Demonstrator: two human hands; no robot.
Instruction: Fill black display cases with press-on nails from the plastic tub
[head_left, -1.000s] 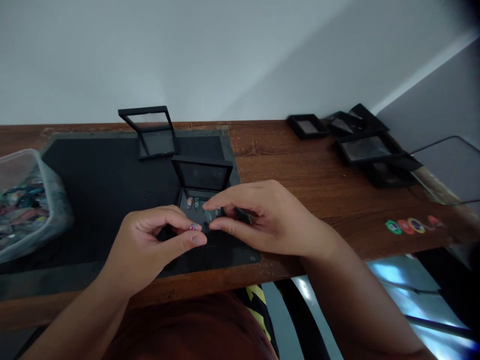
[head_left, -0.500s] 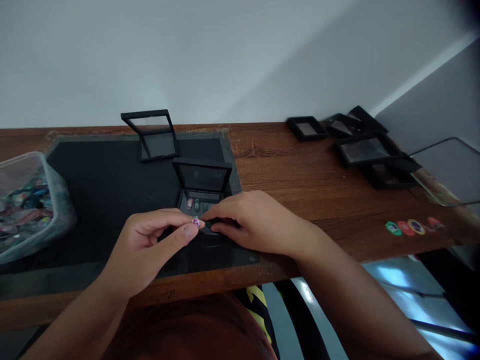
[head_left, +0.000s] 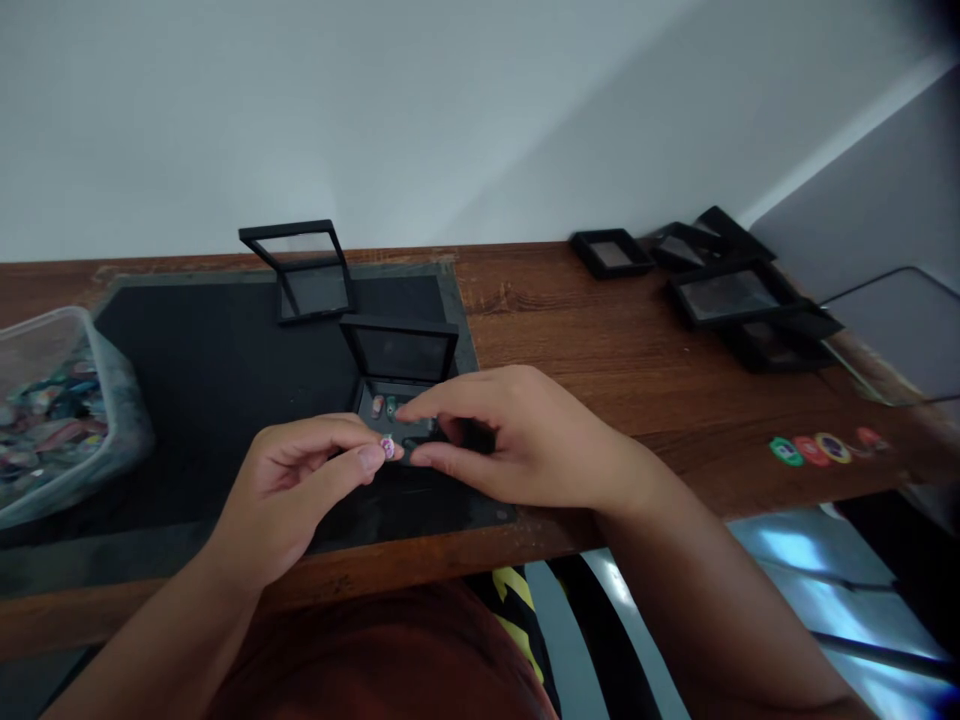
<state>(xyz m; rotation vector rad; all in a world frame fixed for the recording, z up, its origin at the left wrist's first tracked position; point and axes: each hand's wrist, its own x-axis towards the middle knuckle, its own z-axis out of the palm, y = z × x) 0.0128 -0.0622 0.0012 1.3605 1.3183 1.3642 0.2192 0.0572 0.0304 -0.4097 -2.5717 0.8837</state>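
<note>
Between thumb and forefinger of my left hand (head_left: 300, 490) is a small pink-and-white patterned piece, perhaps a press-on nail (head_left: 388, 447). Just to its right, my right hand (head_left: 517, 435) hovers at a black display case (head_left: 399, 350), its thumb and forefinger apart with nothing visible between them. The case's windowed lid stands raised. Inside lie several small nail-like pieces (head_left: 378, 405), pink and dark green; my right fingers hide part of the row.
A second windowed black case (head_left: 315, 290) stands ajar behind on the dark mat (head_left: 217, 370). At left is a clear plastic tub (head_left: 124, 430) of small colourful pieces. Several black cases (head_left: 727, 295) lie stacked at back right. Round coloured stickers (head_left: 832, 450) mark the table's right side.
My right thumb and forefinger have spread apart and pulled off the piece in my left hand. The left hand still pinches it, turned slightly. The cases stay put.
</note>
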